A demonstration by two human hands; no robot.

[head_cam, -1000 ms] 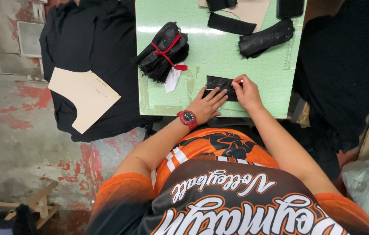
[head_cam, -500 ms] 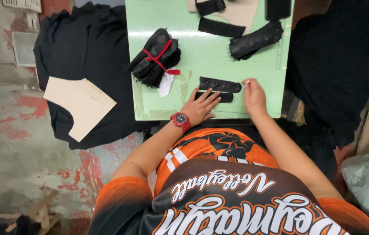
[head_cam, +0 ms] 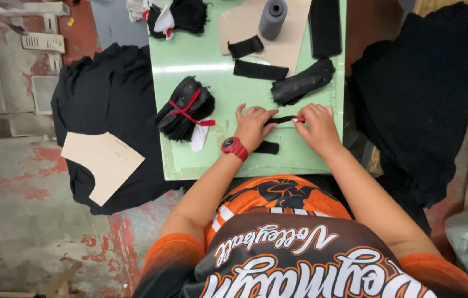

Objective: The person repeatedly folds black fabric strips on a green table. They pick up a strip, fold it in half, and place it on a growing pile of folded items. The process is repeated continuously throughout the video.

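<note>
My left hand (head_cam: 254, 126), with a red watch on its wrist, and my right hand (head_cam: 315, 126) pinch the two ends of a narrow black fabric strip (head_cam: 283, 119) just above the pale green table (head_cam: 212, 160). A small red thing shows at my right fingertips. Under my left wrist lies another black fabric piece (head_cam: 267, 147). A bundle of black pieces tied with red string (head_cam: 185, 108), with a white tag, sits to the left of my left hand.
Farther back on the table lie a black fabric roll (head_cam: 303, 81), flat black strips (head_cam: 260, 70), a brown card pattern (head_cam: 250, 25) and a grey thread cone (head_cam: 273, 17). Black cloth piles flank the table, the left one (head_cam: 101, 94) bearing a card template (head_cam: 101, 160).
Both hands have lifted off the flat black piece and moved up the table; they now hold a thin strip between them. The view has tilted to show more of the table's far end.
</note>
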